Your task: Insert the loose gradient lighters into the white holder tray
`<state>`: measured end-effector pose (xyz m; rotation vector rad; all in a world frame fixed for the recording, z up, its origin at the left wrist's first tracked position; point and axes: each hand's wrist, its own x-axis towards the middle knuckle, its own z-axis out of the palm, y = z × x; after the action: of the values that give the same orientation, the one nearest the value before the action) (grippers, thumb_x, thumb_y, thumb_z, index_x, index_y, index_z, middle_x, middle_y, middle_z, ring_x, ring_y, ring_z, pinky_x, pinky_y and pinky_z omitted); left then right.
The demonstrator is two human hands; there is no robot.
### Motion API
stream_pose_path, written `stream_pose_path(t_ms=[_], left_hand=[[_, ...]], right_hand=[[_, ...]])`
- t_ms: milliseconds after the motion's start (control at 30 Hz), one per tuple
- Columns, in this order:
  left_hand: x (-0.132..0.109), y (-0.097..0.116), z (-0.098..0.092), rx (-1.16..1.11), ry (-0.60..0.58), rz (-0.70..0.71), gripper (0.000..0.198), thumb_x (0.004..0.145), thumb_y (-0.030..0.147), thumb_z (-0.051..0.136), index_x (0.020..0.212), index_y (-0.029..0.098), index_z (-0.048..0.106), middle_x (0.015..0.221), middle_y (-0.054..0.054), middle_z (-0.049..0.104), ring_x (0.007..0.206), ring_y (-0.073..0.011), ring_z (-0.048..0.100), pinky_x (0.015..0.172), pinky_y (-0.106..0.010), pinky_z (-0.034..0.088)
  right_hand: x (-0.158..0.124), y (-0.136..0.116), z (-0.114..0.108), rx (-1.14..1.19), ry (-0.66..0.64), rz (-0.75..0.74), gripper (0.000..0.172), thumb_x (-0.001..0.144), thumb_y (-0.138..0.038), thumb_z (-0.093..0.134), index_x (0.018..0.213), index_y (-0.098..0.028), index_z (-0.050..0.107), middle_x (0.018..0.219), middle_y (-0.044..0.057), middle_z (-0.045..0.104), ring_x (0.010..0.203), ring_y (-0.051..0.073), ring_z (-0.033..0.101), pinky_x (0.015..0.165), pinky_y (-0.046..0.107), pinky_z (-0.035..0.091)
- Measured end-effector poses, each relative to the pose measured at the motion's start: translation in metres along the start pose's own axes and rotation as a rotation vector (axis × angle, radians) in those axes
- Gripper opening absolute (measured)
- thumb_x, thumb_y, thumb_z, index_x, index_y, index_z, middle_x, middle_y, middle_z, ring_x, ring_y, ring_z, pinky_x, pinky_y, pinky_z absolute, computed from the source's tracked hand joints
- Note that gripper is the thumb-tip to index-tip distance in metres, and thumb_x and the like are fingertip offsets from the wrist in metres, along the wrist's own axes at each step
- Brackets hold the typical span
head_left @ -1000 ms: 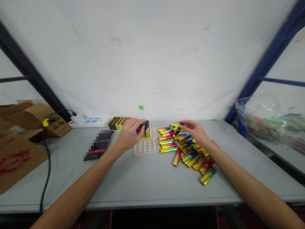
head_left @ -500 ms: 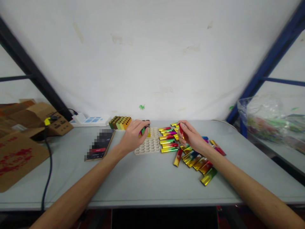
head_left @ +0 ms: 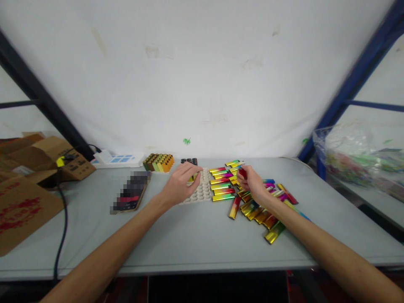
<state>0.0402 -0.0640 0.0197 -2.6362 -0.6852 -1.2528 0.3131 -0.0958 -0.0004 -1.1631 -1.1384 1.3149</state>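
Your right hand [head_left: 251, 183], right of the frame's centre, is closed around a red metallic piece [head_left: 242, 172]. Your left hand [head_left: 183, 183], just left of centre, curves with thumb and fingers near each other; you cannot tell whether it grips anything. It covers part of the pale tray [head_left: 202, 193], whose visible right-hand holes have nothing standing in them; black-topped pieces [head_left: 189, 161] stand upright behind your fingers. Loose shiny pieces [head_left: 255, 210] lie heaped around and below your right hand, your forearm hiding some, with a neat row [head_left: 222, 187] between heap and tray. Left of the tray, a block of upright green-to-orange pieces [head_left: 158, 163] stands near a phone [head_left: 132, 198] and a power strip [head_left: 128, 160]. At the far left is an open cardboard box [head_left: 28, 210]; at the right edge, a clear bag [head_left: 350, 160] holds blurred, colourful contents.
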Motion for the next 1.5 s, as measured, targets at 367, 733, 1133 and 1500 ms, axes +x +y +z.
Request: stream_pose_path(t_ms=[367, 733, 1133, 1500], left_hand=[[-0.001, -0.001, 0.000, 0.001, -0.020, -0.023, 0.015, 0.097, 0.017, 0.054, 0.106, 0.019, 0.066, 0.097, -0.008, 0.072, 0.092, -0.0208, 0.066, 0.087, -0.038, 0.054], [-0.001, 0.000, 0.000, 0.000, -0.026, -0.018, 0.013, 0.098, 0.017, 0.054, 0.103, 0.018, 0.066, 0.093, -0.008, 0.072, 0.088, -0.0199, 0.067, 0.083, -0.034, 0.055], [-0.002, 0.012, 0.004, -0.183, -0.096, 0.022, 0.028, 0.095, 0.034, 0.069, 0.118, 0.017, 0.067, 0.102, -0.009, 0.073, 0.096, -0.0204, 0.068, 0.087, -0.035, 0.057], [0.002, 0.020, 0.006, -0.090, 0.019, 0.016, 0.017, 0.095, 0.023, 0.067, 0.111, 0.022, 0.073, 0.103, -0.008, 0.067, 0.097, -0.0198, 0.063, 0.085, -0.034, 0.056]], right_hand=[[0.002, 0.000, -0.005, 0.088, -0.080, -0.086, 0.043, 0.088, -0.066, 0.056, 0.090, -0.023, 0.056, 0.059, -0.010, 0.032, 0.043, 0.007, 0.023, 0.040, 0.020, 0.014], [-0.009, -0.008, 0.003, -0.374, -0.080, -0.366, 0.042, 0.091, -0.061, 0.061, 0.082, -0.021, 0.065, 0.075, 0.000, 0.058, 0.072, 0.018, 0.054, 0.066, 0.030, 0.046], [-0.016, -0.003, 0.010, -0.121, -0.273, -0.267, 0.032, 0.084, -0.047, 0.078, 0.098, -0.020, 0.068, 0.085, 0.001, 0.072, 0.072, 0.014, 0.067, 0.068, 0.028, 0.054], [-0.017, 0.004, 0.012, -0.301, -0.315, -0.360, 0.041, 0.088, -0.044, 0.075, 0.120, -0.024, 0.060, 0.099, 0.004, 0.075, 0.084, 0.018, 0.071, 0.074, 0.033, 0.058]])
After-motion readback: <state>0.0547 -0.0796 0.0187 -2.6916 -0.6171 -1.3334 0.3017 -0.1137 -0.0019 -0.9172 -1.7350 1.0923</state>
